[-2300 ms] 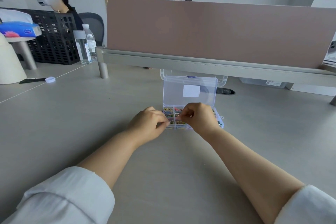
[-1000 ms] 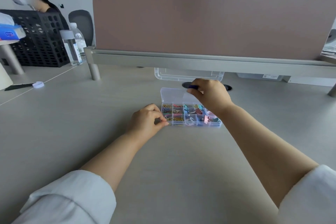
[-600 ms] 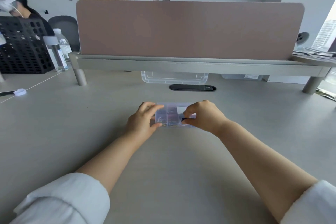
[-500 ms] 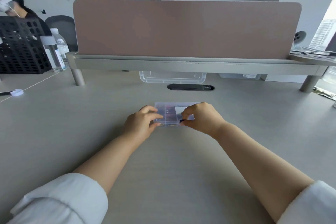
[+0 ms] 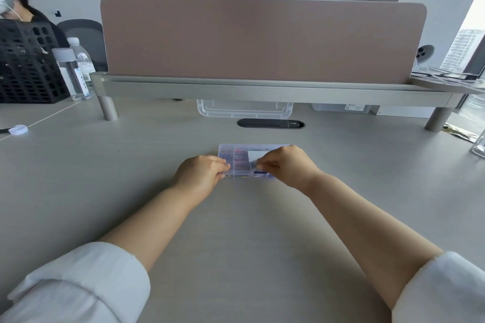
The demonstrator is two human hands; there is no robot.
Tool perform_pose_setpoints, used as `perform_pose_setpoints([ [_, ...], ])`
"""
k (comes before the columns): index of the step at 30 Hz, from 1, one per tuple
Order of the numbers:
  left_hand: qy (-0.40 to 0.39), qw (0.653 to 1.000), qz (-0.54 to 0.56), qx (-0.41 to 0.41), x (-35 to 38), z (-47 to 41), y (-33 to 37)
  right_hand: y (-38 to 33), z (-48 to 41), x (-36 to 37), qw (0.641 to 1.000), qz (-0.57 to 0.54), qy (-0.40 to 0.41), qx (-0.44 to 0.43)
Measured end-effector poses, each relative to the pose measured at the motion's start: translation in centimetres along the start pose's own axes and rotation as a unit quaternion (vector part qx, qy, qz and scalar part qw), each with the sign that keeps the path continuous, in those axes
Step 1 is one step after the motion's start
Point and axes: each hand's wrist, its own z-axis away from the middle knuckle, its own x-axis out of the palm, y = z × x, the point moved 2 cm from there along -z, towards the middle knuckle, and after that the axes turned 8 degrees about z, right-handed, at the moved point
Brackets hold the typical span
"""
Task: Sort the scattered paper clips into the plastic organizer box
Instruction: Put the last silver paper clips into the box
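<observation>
Both arms are out ahead of me, forearms bare and converging toward the middle of the counter [image 5: 105, 178]. White cuffs pushed up: left sleeve [image 5: 78, 286] near left, right sleeve [image 5: 441, 288] near right.

Left hand [image 5: 202, 174]: knuckles up, fingers curled, tips pinching the left end of the organizer box [image 5: 240, 157].

Right hand [image 5: 286, 165]: back of the hand toward me, fingers curled down, thumb and fingertips pinching the box's near edge.

The hands are close together, with a gap between them. Wrists are roughly straight, the right slightly farther than the left. I can't tell whether the forearms rest on the counter.
</observation>
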Motion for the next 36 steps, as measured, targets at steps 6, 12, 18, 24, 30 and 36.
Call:
perform_pose_setpoints([
  [6,0.026,0.999,0.039,0.007,0.2,0.3,-0.2,-0.4,0.4,0.4,1.0,-0.017,0.001,0.022],
  [12,0.041,0.998,0.048,-0.003,0.4,0.3,-0.2,-1.0,0.4,0.7,0.997,0.069,-0.014,0.035],
  [18,0.015,0.999,0.029,-0.009,0.3,0.1,0.3,-0.7,0.6,0.5,0.997,0.067,-0.011,0.037],
  [24,-0.075,0.995,-0.061,-0.004,1.0,-1.2,2.2,3.6,0.9,0.4,0.989,0.132,-0.019,0.063],
  [30,-0.14,0.989,-0.021,-0.032,2.1,-4.2,3.0,6.4,-0.2,1.6,0.985,0.125,-0.077,0.095],
  [36,-0.165,0.985,0.001,-0.054,3.4,-7.3,2.0,7.9,-2.3,2.4,0.982,0.094,-0.12,0.107],
])
